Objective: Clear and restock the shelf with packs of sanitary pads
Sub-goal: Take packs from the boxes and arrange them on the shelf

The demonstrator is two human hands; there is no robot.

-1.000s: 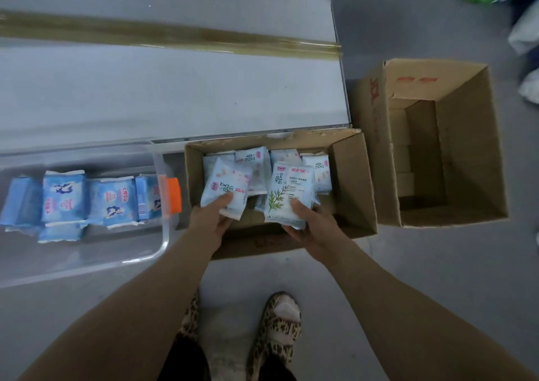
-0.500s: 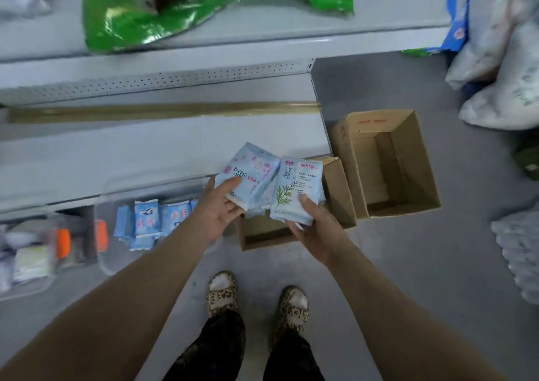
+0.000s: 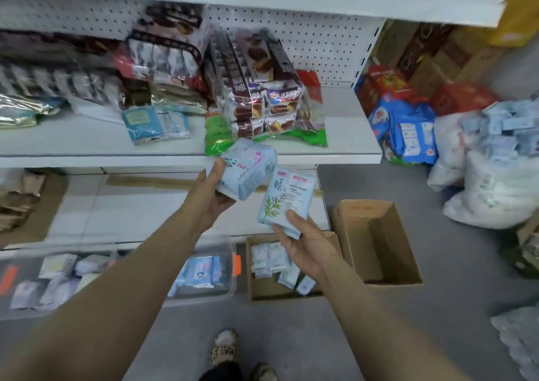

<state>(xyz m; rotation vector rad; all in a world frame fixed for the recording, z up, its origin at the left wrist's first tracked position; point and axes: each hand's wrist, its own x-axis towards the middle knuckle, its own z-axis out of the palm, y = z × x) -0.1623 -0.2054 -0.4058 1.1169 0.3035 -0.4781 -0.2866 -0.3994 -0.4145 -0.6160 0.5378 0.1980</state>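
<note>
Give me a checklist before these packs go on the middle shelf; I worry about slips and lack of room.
1. Left hand grips the light-blue packs firmly: ok.
2. Right hand grips the leaf-print pack firmly: ok.
3. Bare room at the right end of the middle shelf: ok.
4. Shelf centre free: not ok, snack bags fill it.
5. Number of packs in the left hand: cannot tell.

floor (image 3: 437, 322): grey | shelf (image 3: 87, 159): white metal | back panel (image 3: 320, 39): white pegboard
</note>
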